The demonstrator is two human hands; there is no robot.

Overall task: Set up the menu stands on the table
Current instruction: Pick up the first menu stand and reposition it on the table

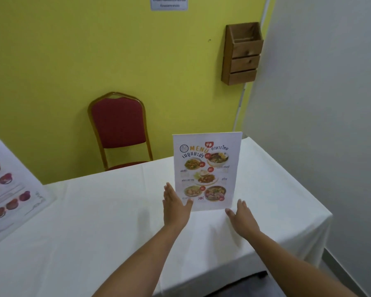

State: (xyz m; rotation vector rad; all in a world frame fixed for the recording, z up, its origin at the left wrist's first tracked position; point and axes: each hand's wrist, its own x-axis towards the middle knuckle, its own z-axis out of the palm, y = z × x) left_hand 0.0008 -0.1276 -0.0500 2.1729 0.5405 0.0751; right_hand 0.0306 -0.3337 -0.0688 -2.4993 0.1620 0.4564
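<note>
**Head view: menu stand upright, both hands flanking its base**

Head camera looks down on the bench (107,215) under its white cloth, and the menu stand (207,171) is up on its foot near the far right corner, printed face turned toward us. The left hand (175,207) sits at the stand's lower left edge, fingers (169,192) straight and spread, thumb lying against the bottom of the sheet. It touches the stand but grips nothing. The right hand (242,217) is flat and open too, just beside the lower right corner of the stand; whether it touches the base I cannot tell from here.

By my reading this is the steadying and squaring step, the stand placed and close to release. A second menu stand (13,187) leans into view at the bench's left edge, well apart from this one.

Now the risks. That sheet is tall and looks light on a narrow foot, so a brush from the left thumb on the way out could tip it backward. The cloth could also slide or wrinkle under the base, and a dragged palm would shift the stand with it. It also stands fairly close to the right edge, where a sideways nudge from the left hand could send it off.
</note>
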